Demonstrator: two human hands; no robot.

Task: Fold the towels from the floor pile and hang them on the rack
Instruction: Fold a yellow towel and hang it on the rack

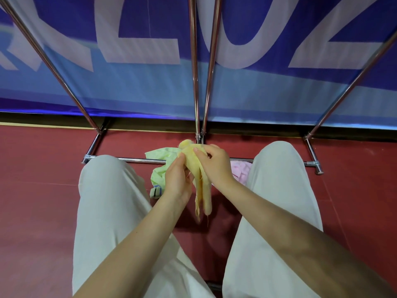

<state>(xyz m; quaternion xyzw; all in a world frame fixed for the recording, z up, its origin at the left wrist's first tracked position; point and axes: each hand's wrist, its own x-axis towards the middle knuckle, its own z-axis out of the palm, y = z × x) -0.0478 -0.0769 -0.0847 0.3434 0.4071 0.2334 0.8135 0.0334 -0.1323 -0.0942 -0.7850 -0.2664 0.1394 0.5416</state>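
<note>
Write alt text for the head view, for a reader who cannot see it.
Both hands, left hand and right hand, grip a bunched yellow towel above green towel and pink towel on the red floor, before a chrome rack.

You're in a hall or sports venue, not a home. A red floor [43, 168] runs to a large blue lettered banner [139, 82], with a chrome rack [194, 72] before it.

We see our two forearms bare from elbow to wrist, with no sleeves, watch or rings showing on the left hand [177, 179] or the right hand [214, 166]. Our legs are covered by loose, pale off-white trousers [111, 201] of plain cloth with soft creases.
</note>
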